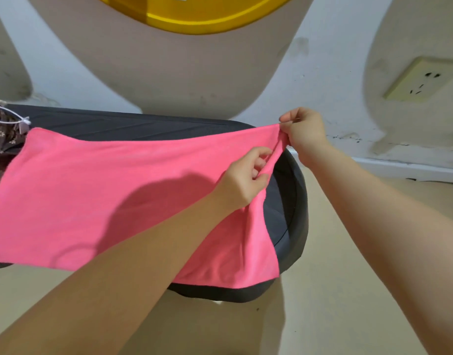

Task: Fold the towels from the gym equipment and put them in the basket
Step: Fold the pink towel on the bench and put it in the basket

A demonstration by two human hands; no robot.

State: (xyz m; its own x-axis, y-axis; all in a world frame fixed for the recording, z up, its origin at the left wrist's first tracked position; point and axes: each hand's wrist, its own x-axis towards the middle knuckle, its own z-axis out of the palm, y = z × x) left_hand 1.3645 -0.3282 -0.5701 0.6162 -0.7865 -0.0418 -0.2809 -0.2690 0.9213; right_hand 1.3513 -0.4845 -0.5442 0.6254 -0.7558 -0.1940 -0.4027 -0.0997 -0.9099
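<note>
A pink towel (pixel 97 190) is spread flat over a dark padded bench (pixel 133 124), which runs from the left edge of the scene to a rounded end on the right. Most of the pad is covered by the towel; only a far strip and the rounded right end (pixel 294 201) are left showing, and the towel's near right corner (pixel 248 275) is draped over the near side of the pad.

The towel's far right corner is pinched by the right hand (pixel 303 131), its fingers curled tightly on the fabric, and is lifted slightly off the pad. Just near of that, the towel's right edge is gripped by the left hand (pixel 242 180), thumb and curled fingers closed round a gathered fold of cloth. Between the two hands the edge is pulled into a taut ridge. Both forearms are stretched in from the near side, and the left one is laid across the towel, on which a shadow is cast.

At the far left end of the bench a piece of brown flowered fabric (pixel 1 139) with a white cord (pixel 13 119) is seen, touching the towel's left edge. Behind the bench a white and grey painted wall (pixel 330 80) is seen, with a yellow shape (pixel 194 14) at the top and a wall socket (pixel 419 79) at the far right. A beige floor (pixel 317 290) is seen below
</note>
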